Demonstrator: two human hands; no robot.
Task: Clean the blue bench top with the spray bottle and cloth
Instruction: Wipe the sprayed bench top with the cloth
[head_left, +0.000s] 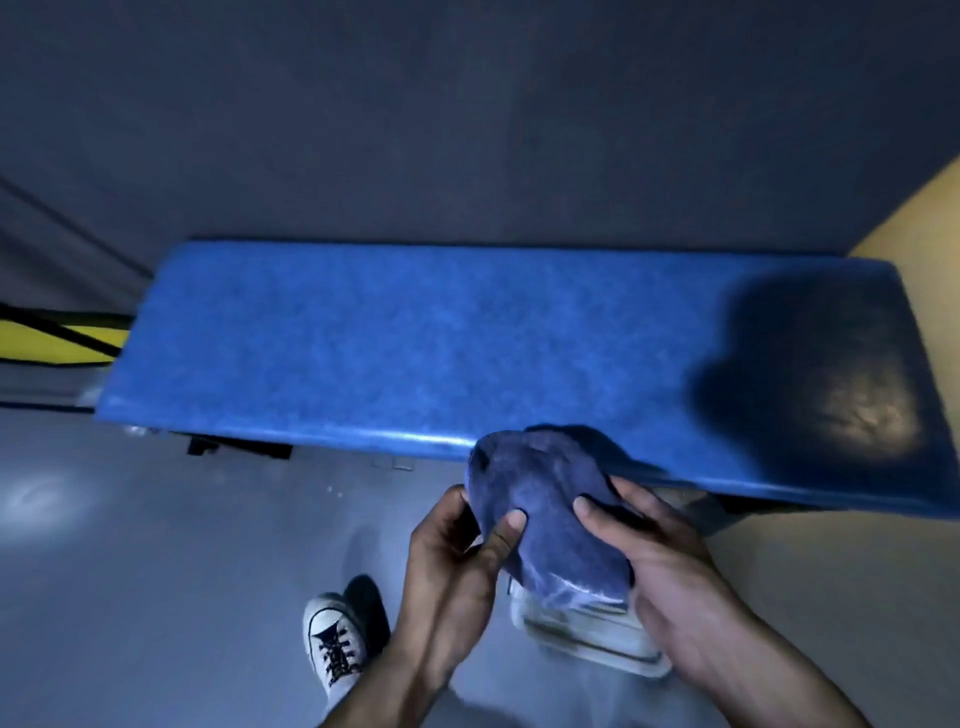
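Grey floor (130, 571) lay at the left with a white laced shoe (335, 636); beside it the left hand (457, 556) pinched a bunched blue cloth (540, 514), the right hand (670, 566) gripping its other side, just before the blue bench top (415, 343).

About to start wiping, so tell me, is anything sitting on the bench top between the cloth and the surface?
Nothing visible. Both hands hold the cloth at the near edge of the blue bench top, which shows only a shadow on its right end.
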